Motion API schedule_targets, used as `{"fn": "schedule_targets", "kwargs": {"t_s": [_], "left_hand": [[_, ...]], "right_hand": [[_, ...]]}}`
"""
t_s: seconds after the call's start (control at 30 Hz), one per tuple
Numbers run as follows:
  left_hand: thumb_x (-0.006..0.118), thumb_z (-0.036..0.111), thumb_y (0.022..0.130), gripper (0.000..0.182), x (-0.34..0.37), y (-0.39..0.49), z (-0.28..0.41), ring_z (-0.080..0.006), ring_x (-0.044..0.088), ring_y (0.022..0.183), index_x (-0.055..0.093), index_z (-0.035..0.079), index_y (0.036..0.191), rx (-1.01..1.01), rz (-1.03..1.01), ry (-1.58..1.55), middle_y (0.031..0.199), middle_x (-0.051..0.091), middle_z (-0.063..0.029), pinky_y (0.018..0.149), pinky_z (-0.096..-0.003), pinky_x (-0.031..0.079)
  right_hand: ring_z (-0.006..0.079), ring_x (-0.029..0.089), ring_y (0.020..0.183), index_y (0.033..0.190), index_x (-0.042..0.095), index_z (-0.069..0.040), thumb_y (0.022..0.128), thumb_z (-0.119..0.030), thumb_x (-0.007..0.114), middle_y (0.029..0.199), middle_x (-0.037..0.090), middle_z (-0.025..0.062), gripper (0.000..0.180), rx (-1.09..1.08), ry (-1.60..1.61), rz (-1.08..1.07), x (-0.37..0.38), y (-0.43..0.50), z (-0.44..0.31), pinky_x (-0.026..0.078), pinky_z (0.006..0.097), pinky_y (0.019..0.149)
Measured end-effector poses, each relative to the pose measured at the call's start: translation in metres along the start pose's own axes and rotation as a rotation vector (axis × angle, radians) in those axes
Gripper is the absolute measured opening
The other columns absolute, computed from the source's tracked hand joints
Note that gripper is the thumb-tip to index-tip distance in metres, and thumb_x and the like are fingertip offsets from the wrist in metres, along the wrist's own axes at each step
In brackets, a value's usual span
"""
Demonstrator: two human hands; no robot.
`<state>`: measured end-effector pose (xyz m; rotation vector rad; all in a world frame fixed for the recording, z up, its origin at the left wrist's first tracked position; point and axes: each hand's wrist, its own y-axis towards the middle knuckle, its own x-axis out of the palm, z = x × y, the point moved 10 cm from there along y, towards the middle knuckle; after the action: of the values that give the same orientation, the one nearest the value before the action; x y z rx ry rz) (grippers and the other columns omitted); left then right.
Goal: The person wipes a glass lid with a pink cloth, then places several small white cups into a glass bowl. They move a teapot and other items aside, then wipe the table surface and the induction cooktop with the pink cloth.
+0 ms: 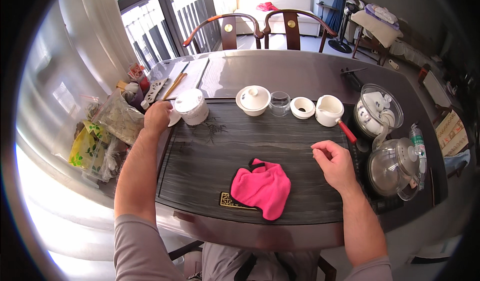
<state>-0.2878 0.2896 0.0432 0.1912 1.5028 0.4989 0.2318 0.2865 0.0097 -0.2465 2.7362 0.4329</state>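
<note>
My left hand (158, 115) is at the tea tray's far left corner, against a white saucer-like dish (174, 118). Its fingertips are hidden, so a grip cannot be made out. Just right of the dish stands a lidded white jar (191, 107). Over the right part of the dark tea tray (210, 157), my right hand (335, 165) is loosely curled, with nothing seen in it. A pink cloth (262, 189) with black trim lies crumpled near the front edge. Along the back stand a lidded gaiwan (253, 101), a glass cup (279, 104), a white strainer-like bowl (303, 108) and a red-handled pitcher (330, 110).
At right are a glass kettle (393, 166), a lidded glass pot with cups (378, 110) and a plastic bottle (419, 146). Plastic bags (120, 120) crowd the left side. Papers (187, 75) with wooden tongs (175, 85) lie behind. Two wooden chairs (290, 30) stand across the table.
</note>
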Motion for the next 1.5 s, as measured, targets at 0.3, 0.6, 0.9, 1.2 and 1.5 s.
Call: {"fn": "schedule_targets", "kwargs": {"t_s": [0.3,0.6,0.9,1.2,1.5], "left_hand": [[0.067,0.008,0.089,0.022,-0.016,-0.018,-0.004,-0.0364,0.064,0.108,0.071,0.002,0.11,-0.073,0.223,-0.216,0.111,0.068,-0.018,0.097,-0.0417,0.05],[0.069,0.005,0.086,0.025,-0.067,-0.167,0.019,-0.0233,0.064,0.11,0.067,0.004,0.11,-0.13,0.136,-0.52,0.122,0.067,-0.0131,0.089,-0.0317,0.049],[0.075,0.009,0.083,0.032,-0.085,-0.266,0.027,-0.042,0.053,0.13,0.067,0.003,0.112,-0.159,0.061,-0.357,0.137,0.057,-0.0205,0.108,-0.0476,0.042],[0.071,0.011,0.085,0.029,-0.078,-0.27,0.028,-0.0424,0.05,0.134,0.066,0.002,0.112,-0.137,0.118,-0.272,0.137,0.057,-0.0201,0.11,-0.0513,0.04],[0.069,0.011,0.083,0.036,-0.075,-0.272,0.022,-0.0458,0.046,0.135,0.063,0.003,0.118,-0.103,0.109,-0.268,0.14,0.054,-0.021,0.112,-0.0535,0.037]], "right_hand": [[0.0077,0.059,0.066,0.103,0.071,0.001,0.093,-0.01,0.069,0.078,0.069,0.0046,0.015,-0.001,-0.017,-0.038,0.003,-0.001,-0.001,0.048,0.0259,0.062],[0.0327,0.068,0.098,0.107,0.071,-0.004,0.082,-0.015,0.077,0.106,0.071,0.0146,0.028,-0.527,-0.239,-0.234,0.046,-0.032,-0.079,0.055,0.0429,0.087],[0.0427,0.044,0.138,0.142,0.051,-0.004,0.094,-0.028,0.061,0.146,0.047,0.0269,0.055,-0.61,-0.886,-0.497,0.122,-0.065,-0.06,0.029,0.0528,0.119],[0.0477,0.026,0.148,0.151,0.039,-0.002,0.096,-0.057,0.057,0.156,0.033,0.0313,0.08,-0.449,-0.81,-0.363,0.151,0.004,-0.026,0.018,0.0544,0.123],[0.0427,0.038,0.143,0.141,0.053,-0.004,0.099,-0.048,0.054,0.149,0.043,0.0267,0.061,-0.678,-0.479,-0.677,0.282,-0.096,-0.114,0.024,0.0529,0.123]]}}
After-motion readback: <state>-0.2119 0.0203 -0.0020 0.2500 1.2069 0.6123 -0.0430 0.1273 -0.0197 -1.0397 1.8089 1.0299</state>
